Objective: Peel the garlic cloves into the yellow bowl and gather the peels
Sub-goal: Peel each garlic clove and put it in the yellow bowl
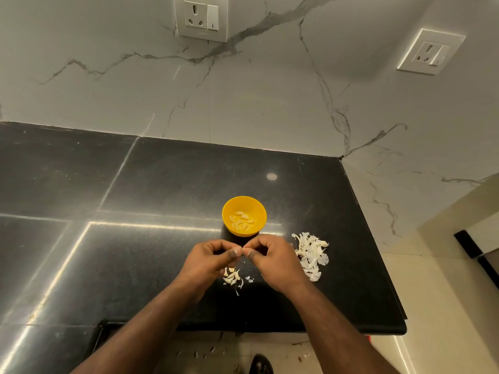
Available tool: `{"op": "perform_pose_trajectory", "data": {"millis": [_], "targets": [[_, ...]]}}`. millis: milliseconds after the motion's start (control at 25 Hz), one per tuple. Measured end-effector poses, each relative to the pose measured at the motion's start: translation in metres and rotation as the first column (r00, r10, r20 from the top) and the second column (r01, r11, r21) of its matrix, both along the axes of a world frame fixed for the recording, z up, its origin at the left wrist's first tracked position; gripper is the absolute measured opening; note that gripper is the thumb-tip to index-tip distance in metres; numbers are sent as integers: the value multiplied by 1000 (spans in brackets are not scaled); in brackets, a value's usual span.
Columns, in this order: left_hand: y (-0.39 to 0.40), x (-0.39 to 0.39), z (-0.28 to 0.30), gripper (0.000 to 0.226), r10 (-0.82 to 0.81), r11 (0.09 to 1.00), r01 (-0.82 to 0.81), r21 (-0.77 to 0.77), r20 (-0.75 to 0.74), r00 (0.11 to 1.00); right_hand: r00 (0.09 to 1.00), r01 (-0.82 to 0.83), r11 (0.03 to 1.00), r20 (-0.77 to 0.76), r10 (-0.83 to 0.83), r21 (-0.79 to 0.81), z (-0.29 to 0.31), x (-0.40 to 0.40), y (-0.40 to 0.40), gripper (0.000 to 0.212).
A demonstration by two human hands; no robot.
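Your left hand (213, 259) and right hand (272, 261) meet just near of the yellow bowl (244, 215), fingers curled in and thumb tips almost touching, both pinching one small pale garlic clove (243, 248) between them above the black counter (135, 252). Only a sliver of that clove shows between your fingertips, so you cannot read which way its long axis runs or where its tip points. The bowl stands upright on the counter a little beyond your knuckles, and the peeled cloves (242, 222) lie in its bottom as small crescents, most of them with their long axes running roughly left to right. Below your left hand, on the near side, a small cluster of unpeeled cloves (232, 276) rests on the counter with a few loose flakes beside it; these lie at mixed angles, several pointing away from you toward the bowl. To the right of your right hand, the heap of peels (313, 256) stretches in a strip from far to near, close to the counter's right edge. On the marble wall beyond sit two switch sockets (201, 17), one straight ahead and one further right.
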State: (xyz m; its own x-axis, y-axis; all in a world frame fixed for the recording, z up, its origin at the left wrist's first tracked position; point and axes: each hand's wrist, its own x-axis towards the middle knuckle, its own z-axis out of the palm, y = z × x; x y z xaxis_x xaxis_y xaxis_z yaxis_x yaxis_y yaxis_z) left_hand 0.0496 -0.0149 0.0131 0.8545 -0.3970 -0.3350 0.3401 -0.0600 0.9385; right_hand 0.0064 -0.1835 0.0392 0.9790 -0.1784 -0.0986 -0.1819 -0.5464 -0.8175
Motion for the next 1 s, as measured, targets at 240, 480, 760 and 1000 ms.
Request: {"op": "perform_pose_trajectory", "data": {"millis": [240, 480, 760, 1000], "targets": [[3, -2, -1, 4, -34, 999, 34, 5, 175, 984, 978, 121, 927, -203, -50, 355, 6, 1, 3, 9], [7, 3, -6, 11, -178, 978, 121, 171, 373, 911, 914, 271, 820, -403, -54, 505, 9, -2, 3, 10], [3, 5, -5, 14, -15, 1000, 14, 23, 68, 998, 994, 71, 995, 73, -76, 70, -2, -2, 13, 10], [-4, 1, 1, 6, 43, 987, -78, -142, -234, 971, 938, 43, 981, 346, 27, -191, -13, -4, 15, 10]]}}
